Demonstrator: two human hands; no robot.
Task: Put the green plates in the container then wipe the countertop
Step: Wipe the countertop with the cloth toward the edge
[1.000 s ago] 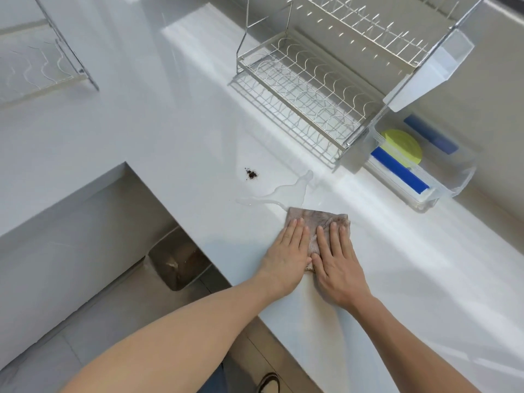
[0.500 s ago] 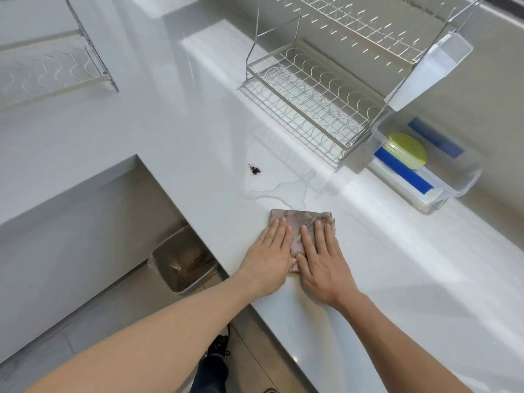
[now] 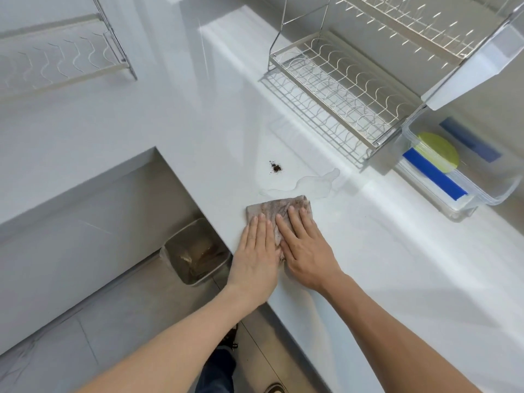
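Left hand (image 3: 256,255) and right hand (image 3: 307,249) press flat, fingers spread, on a mottled, perhaps damp cloth (image 3: 279,209) atop the glossy countertop (image 3: 397,279).

Mottled grey-brown cloth (image 3: 279,209), yellow-green plates (image 3: 438,150), white countertop (image 3: 397,265).

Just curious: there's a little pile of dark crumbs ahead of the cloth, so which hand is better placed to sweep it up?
Probably the left hand. The crumbs lie ahead and left of the cloth; the right hand sits farther right.
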